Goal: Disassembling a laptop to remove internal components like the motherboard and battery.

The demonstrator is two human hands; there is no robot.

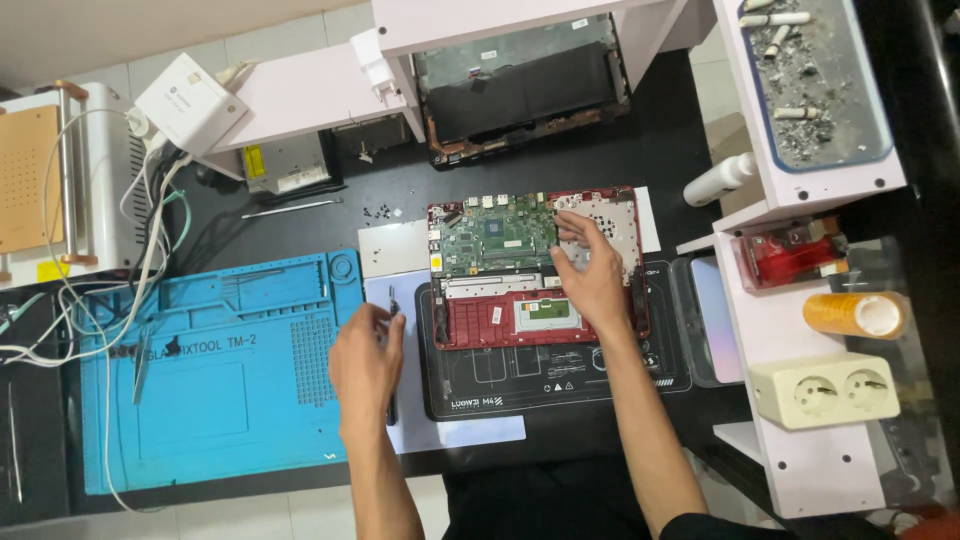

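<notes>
An opened red laptop base [500, 318] lies on a black work mat [560, 375], its green circuit board [495, 240] exposed. My right hand [592, 280] rests on the laptop's right side, fingers spread over the perforated metal area. My left hand [365, 362] hovers over a white sheet [425, 425] left of the laptop, fingers pinching the top of a thin dark screwdriver [392, 405] that lies along the sheet.
A blue silicone repair mat [220, 370] lies at left, with white cables and a white machine [60, 185] beyond. Small screws [380, 212] and another laptop shell [525, 90] are at the back. White shelves at right hold a socket block [825, 392], tape roll [855, 315] and ashtray.
</notes>
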